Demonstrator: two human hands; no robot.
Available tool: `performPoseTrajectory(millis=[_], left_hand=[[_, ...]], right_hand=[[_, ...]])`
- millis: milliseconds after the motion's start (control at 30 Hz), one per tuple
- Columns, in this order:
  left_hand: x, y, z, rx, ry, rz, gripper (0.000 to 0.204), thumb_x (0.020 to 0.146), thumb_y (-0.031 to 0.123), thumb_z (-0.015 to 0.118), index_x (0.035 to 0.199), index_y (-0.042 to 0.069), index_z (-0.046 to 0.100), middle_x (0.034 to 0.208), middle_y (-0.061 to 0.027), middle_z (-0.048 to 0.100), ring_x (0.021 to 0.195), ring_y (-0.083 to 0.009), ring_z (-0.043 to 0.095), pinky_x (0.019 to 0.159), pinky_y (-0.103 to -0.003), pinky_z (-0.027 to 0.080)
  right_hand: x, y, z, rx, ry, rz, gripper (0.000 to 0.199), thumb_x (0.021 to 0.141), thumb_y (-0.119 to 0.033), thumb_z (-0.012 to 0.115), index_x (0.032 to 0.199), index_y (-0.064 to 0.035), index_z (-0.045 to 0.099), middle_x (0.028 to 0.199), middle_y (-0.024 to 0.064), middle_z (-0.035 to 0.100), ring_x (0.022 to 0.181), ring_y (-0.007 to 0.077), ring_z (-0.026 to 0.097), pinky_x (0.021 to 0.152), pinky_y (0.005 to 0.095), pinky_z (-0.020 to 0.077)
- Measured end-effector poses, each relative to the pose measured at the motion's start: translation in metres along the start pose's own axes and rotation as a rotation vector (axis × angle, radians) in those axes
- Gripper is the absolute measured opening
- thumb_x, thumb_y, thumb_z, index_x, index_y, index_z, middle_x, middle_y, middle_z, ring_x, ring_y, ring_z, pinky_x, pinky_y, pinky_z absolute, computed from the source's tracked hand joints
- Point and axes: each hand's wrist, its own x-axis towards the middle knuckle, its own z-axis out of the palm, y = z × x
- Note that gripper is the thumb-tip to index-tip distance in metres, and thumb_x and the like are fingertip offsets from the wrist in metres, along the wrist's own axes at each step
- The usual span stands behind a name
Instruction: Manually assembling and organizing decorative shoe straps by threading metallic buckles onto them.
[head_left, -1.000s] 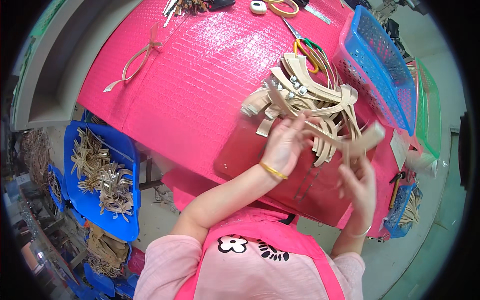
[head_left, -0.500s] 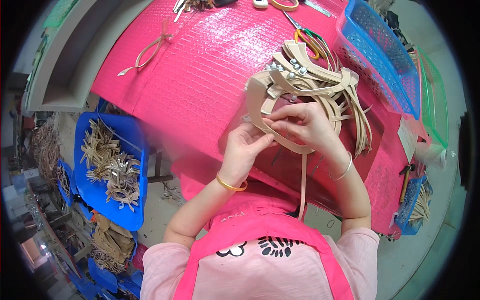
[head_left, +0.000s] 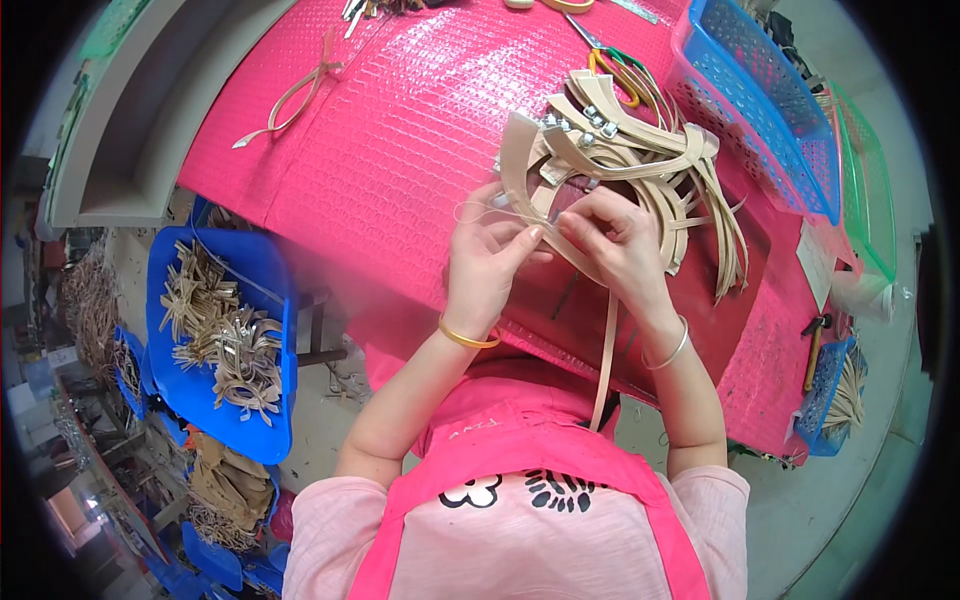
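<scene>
A curved beige strap (head_left: 518,160) is held over the table, one end sticking up and a narrow tail hanging toward my apron. My left hand (head_left: 488,258) pinches it between thumb and fingers. Close beside it, my right hand (head_left: 622,245) is closed with fingertips at the same strap; whether anything small is in them is hidden. A thin pale thread (head_left: 472,207) loops out by my left fingers. Just beyond my hands lies a bundle of beige straps (head_left: 655,172) with metal buckles (head_left: 598,120). Under them is a dark red mat (head_left: 700,330).
Scissors (head_left: 628,85) with yellow and green handles lie beyond the bundle. Blue baskets (head_left: 765,110) stand at the right, with a hammer (head_left: 812,355) nearer. A loose strap (head_left: 285,110) lies far left. A blue bin (head_left: 205,400) of strap pieces stands left of the table.
The held strap's end has tilted up and away from the bundle. My right hand has shifted slightly nearer and right. A thread loop now shows beside my left fingers.
</scene>
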Motion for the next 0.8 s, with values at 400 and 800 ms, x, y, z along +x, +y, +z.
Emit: performPoseTrajectory(millis=[400, 800], left_hand=[[0.006, 0.0, -0.004, 0.069, -0.015, -0.035, 0.026, 0.084, 0.002, 0.046, 0.109, -0.001, 0.041, 0.087, -0.0127, 0.058, 0.071, -0.0171, 0.06, 0.061, -0.024, 0.051], [0.022, -0.002, -0.017, 0.025, 0.02, -0.115, 0.026, 0.083, 0.01, 0.052, 0.102, -0.006, 0.05, 0.08, -0.013, 0.061, 0.061, -0.017, 0.062, 0.054, -0.021, 0.05]], right_hand=[[0.0, 0.001, 0.017, -0.131, 0.034, -0.034, 0.008, 0.074, -0.004, 0.059, 0.078, 0.002, 0.056, 0.067, 0.0058, 0.056, 0.061, 0.0112, 0.054, 0.053, 0.0235, 0.0438], [-0.01, 0.009, 0.029, 0.244, 0.151, 0.221, 0.014, 0.082, -0.009, 0.052, 0.079, 0.0035, 0.056, 0.064, 0.0023, 0.055, 0.06, 0.0051, 0.051, 0.054, 0.0204, 0.0414]])
